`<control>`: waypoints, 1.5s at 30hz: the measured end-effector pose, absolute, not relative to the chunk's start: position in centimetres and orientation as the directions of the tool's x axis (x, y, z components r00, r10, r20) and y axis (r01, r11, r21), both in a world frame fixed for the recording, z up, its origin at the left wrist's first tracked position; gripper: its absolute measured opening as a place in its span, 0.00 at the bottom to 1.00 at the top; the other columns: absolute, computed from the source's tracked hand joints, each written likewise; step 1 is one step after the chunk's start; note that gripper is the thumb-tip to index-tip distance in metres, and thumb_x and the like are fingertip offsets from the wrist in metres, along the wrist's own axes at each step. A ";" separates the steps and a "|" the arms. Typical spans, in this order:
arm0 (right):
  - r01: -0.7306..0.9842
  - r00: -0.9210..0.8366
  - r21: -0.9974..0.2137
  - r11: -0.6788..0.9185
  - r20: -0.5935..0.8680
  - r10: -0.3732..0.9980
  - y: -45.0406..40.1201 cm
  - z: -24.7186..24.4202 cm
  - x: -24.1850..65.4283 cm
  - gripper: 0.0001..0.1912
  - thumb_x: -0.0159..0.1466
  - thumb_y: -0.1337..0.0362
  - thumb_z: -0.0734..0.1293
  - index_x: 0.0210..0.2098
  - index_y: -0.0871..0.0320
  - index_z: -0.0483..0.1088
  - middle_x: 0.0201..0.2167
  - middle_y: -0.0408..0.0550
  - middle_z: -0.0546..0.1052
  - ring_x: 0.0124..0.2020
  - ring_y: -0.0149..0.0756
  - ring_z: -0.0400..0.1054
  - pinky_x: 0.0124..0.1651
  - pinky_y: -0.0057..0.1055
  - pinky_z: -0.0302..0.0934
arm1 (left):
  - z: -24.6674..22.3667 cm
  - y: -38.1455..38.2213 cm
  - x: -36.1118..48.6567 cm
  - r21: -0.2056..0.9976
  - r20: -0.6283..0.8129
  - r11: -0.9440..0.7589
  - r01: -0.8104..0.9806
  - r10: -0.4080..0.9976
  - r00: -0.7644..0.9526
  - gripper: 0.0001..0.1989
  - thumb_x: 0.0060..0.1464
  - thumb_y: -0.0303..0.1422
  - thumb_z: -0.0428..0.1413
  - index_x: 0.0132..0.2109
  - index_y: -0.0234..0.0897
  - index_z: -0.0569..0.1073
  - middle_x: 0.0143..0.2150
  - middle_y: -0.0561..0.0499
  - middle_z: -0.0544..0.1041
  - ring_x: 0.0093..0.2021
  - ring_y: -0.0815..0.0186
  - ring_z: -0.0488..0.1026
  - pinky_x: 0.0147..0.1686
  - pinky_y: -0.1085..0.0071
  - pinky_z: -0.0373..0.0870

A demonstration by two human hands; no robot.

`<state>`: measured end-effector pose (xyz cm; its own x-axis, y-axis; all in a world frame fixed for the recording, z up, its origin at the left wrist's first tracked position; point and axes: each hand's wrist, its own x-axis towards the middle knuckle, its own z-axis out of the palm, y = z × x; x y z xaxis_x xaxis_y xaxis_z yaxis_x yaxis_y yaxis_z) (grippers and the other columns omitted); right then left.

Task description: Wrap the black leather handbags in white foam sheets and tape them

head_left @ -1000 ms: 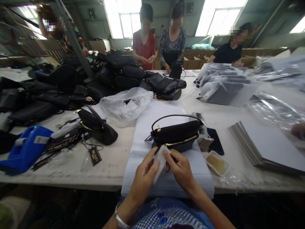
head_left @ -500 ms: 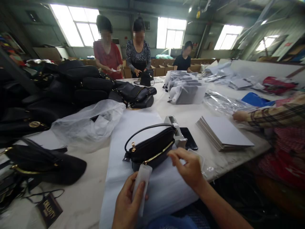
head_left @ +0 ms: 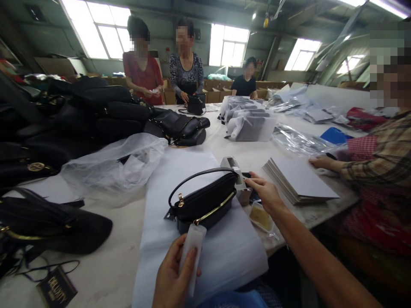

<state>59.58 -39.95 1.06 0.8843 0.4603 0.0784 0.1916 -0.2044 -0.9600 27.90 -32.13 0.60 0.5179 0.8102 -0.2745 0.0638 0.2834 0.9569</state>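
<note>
A small black handbag point(head_left: 205, 201) with a looped handle and a gold zipper stands on white wrapping paper point(head_left: 231, 252). My left hand point(head_left: 175, 269) grips a folded, translucent white wrap point(head_left: 193, 244) just below the zipper's near end. Whatever may lie inside the wrap is hidden. My right hand point(head_left: 268, 192) reaches to a grey tape dispenser point(head_left: 242, 192) at the bag's right end, fingers stretched out and slightly apart. A dark phone point(head_left: 255, 196) lies partly hidden behind those fingers. Close by sits a small clear dish point(head_left: 261, 217) with yellowish contents.
Black bags point(head_left: 109, 102) are heaped at left, beside a crumpled clear plastic bag point(head_left: 118, 162). A dark bag point(head_left: 73, 226) and a tag point(head_left: 58, 286) lie nearer. Wrapped bags point(head_left: 250, 124) and stacked boards point(head_left: 302, 179) stand right. A co-worker's hand point(head_left: 324, 162) rests beyond the boards.
My right hand has moved right and away from me, from beside the zipper to the tape dispenser, uncovering the dish. My left hand keeps its grip on the wrap.
</note>
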 end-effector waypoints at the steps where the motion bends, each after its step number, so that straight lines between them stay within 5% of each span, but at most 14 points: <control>1: 0.197 0.892 -0.967 -0.162 0.108 0.440 -40.3 1.5 58.9 0.19 0.53 0.47 0.75 0.35 0.56 0.82 0.62 0.55 0.70 0.61 0.50 0.65 0.63 0.42 0.58 | 0.6 -32.1 27.9 0.956 -0.278 0.287 0.067 0.806 0.523 0.29 0.48 0.53 0.62 0.50 0.37 0.74 0.34 0.50 0.79 0.22 0.69 0.70 0.21 0.73 0.67; 4: 0.198 0.911 -0.977 -0.082 0.152 0.382 -41.7 2.4 56.6 0.16 0.55 0.51 0.76 0.37 0.55 0.82 0.59 0.53 0.73 0.61 0.49 0.65 0.66 0.43 0.55 | 0.6 -32.0 27.9 0.953 -0.281 0.296 0.059 0.802 0.527 0.29 0.48 0.53 0.63 0.50 0.37 0.74 0.36 0.50 0.79 0.22 0.69 0.70 0.22 0.73 0.67; 7: 0.030 0.926 -0.999 -0.010 0.024 0.376 -42.9 2.0 55.1 0.18 0.55 0.49 0.75 0.38 0.55 0.82 0.48 0.53 0.80 0.54 0.47 0.72 0.61 0.43 0.63 | 0.7 -32.1 28.0 0.947 -0.299 0.317 0.053 0.808 0.508 0.31 0.46 0.54 0.63 0.50 0.37 0.74 0.38 0.48 0.80 0.22 0.68 0.71 0.22 0.72 0.67; 11: -0.218 0.881 -0.976 0.010 -0.193 0.431 -43.6 0.2 54.8 0.21 0.49 0.49 0.79 0.33 0.58 0.81 0.37 0.53 0.82 0.36 0.40 0.76 0.40 0.34 0.74 | 0.9 -32.2 28.0 0.943 -0.314 0.328 0.064 0.807 0.500 0.31 0.46 0.54 0.64 0.50 0.37 0.74 0.35 0.49 0.80 0.23 0.68 0.71 0.22 0.73 0.67; 16: -0.143 0.883 -0.977 -0.156 -0.197 0.426 -44.2 -1.6 56.3 0.25 0.47 0.46 0.79 0.32 0.62 0.80 0.29 0.52 0.81 0.19 0.30 0.66 0.22 0.28 0.67 | 0.8 -32.1 27.8 0.950 -0.294 0.307 0.062 0.805 0.515 0.31 0.47 0.54 0.63 0.51 0.36 0.73 0.35 0.48 0.80 0.23 0.67 0.71 0.20 0.73 0.66; 20: 0.041 0.900 -0.956 -0.289 -0.090 0.426 -45.2 -0.8 55.7 0.25 0.52 0.44 0.76 0.34 0.61 0.80 0.27 0.51 0.81 0.20 0.31 0.67 0.24 0.29 0.67 | 0.3 -31.8 27.6 0.951 -0.292 0.296 0.088 0.768 0.570 0.31 0.50 0.52 0.62 0.53 0.36 0.71 0.39 0.47 0.80 0.24 0.67 0.73 0.22 0.73 0.68; 24: 0.229 0.789 -0.943 -0.243 0.033 0.613 -45.6 2.4 50.8 0.16 0.59 0.49 0.73 0.34 0.56 0.79 0.27 0.47 0.80 0.21 0.31 0.69 0.29 0.28 0.67 | 0.4 -31.7 27.6 0.960 -0.262 0.269 0.080 0.759 0.596 0.27 0.53 0.50 0.61 0.53 0.36 0.71 0.38 0.49 0.79 0.26 0.68 0.73 0.24 0.73 0.70; 30: 0.142 0.407 -0.987 -0.073 -0.009 0.913 -42.8 5.7 42.5 0.12 0.64 0.54 0.69 0.34 0.56 0.78 0.26 0.46 0.79 0.23 0.32 0.71 0.27 0.27 0.66 | 0.7 -32.1 27.5 0.973 -0.218 0.218 0.075 0.767 0.604 0.24 0.57 0.48 0.58 0.54 0.37 0.70 0.40 0.48 0.79 0.27 0.68 0.74 0.26 0.73 0.71; 37: 0.344 0.525 -0.912 -0.226 -0.013 0.851 -38.9 3.9 41.8 0.15 0.62 0.54 0.70 0.24 0.56 0.76 0.18 0.41 0.76 0.20 0.31 0.69 0.24 0.25 0.60 | 0.5 -32.1 27.0 0.984 -0.172 0.165 0.068 0.784 0.597 0.24 0.57 0.47 0.58 0.54 0.37 0.71 0.44 0.46 0.79 0.34 0.63 0.77 0.29 0.71 0.75; 45: 0.447 0.380 -0.870 -0.209 -0.027 0.925 -39.8 4.3 42.5 0.13 0.68 0.61 0.63 0.30 0.55 0.76 0.25 0.41 0.78 0.25 0.31 0.72 0.31 0.27 0.62 | 1.3 -31.8 26.8 0.971 -0.216 0.229 0.064 0.739 0.638 0.24 0.57 0.47 0.58 0.53 0.36 0.70 0.39 0.49 0.79 0.25 0.69 0.73 0.23 0.76 0.68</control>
